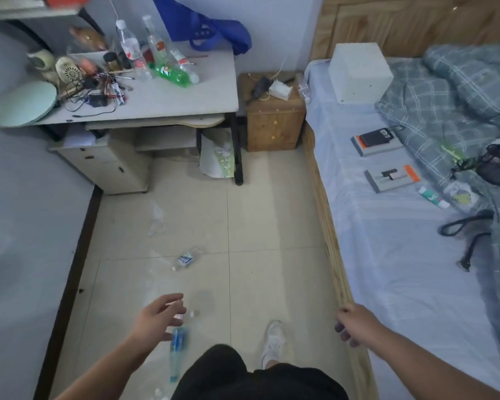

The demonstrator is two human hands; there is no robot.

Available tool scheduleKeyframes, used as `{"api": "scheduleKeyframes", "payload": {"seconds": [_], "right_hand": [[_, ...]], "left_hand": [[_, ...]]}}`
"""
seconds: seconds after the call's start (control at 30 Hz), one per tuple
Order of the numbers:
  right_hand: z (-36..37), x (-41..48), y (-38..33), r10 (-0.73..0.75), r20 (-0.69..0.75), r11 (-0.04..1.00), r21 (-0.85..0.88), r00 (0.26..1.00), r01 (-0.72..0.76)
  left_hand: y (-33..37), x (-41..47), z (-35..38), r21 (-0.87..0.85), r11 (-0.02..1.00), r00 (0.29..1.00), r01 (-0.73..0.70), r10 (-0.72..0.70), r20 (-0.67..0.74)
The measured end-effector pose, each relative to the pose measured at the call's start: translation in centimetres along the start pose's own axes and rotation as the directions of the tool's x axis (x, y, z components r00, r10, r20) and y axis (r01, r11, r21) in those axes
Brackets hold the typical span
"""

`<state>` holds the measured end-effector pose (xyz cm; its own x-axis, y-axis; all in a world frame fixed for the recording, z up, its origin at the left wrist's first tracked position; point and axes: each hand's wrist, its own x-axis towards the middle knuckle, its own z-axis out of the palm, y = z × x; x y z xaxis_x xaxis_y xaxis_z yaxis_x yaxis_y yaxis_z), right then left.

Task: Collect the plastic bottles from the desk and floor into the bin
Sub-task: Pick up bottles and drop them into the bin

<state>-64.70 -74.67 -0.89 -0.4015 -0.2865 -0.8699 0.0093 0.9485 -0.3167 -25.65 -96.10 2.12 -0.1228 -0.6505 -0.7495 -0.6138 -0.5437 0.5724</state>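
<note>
Bottles: five on desk (168,93), several on floor (257,215).

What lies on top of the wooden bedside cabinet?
On the cabinet: a dark object, a white block and thin wires. Its rear edge is unclear.

Blurred bottle (177,350) partly hidden behind black shorts (228,370).

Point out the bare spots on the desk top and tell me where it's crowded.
The desk is bare along its front edge and right half, right of the green bottle. The left and back are crowded: clear bottles, tangled cables, small fan, round mirror.
</note>
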Motion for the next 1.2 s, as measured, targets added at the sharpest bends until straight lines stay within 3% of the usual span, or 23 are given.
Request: {"api": "scheduleKeyframes", "payload": {"seconds": [0.23, 0.4, 0.63, 0.77, 0.9, 1.07, 1.2], "right_hand": [[-2.0, 5.4, -21.0, -0.209, -0.011, 0.977, 0.029, 0.978, 0.209], [-0.3, 9.4, -32.1, -0.244, 0.001, 0.964, 0.112, 0.970, 0.242], [-0.4, 11.7, -38.7, -0.179, -0.011, 0.978, -0.108, 0.984, 0.177], [-1.6, 13.4, -40.2, -0.091, -0.001, 0.977, -0.193, 0.996, 0.089], [-2.9, 16.4, -42.4, -0.071, -0.029, 0.979, -0.194, 0.997, 0.064], [-4.7, 21.8, -50.1, -0.070, -0.005, 0.986, -0.152, 0.998, 0.068], [-6.4, 25.5, -59.6, -0.165, 0.024, 0.969, -0.184, 0.986, 0.166]], "left_hand": [[1.8, 4.4, -1.8, -0.127, 0.984, 0.990, 0.122, -0.130, -0.054], [5.3, 11.8, -5.3, -0.167, 0.975, 0.985, 0.147, -0.159, -0.063], [17.5, 21.2, -12.8, -0.058, 0.998, 0.998, 0.038, -0.040, -0.044], [25.7, 25.5, -16.3, -0.080, 0.995, 0.996, -0.061, 0.055, -0.071], [32.2, 29.7, -18.3, -0.077, 0.989, 0.986, -0.129, 0.120, -0.113], [37.5, 34.2, -19.4, -0.073, 0.990, 0.983, -0.120, 0.108, -0.148], [39.6, 36.4, -19.5, -0.126, 0.991, 0.983, -0.037, 0.013, -0.182]]}}
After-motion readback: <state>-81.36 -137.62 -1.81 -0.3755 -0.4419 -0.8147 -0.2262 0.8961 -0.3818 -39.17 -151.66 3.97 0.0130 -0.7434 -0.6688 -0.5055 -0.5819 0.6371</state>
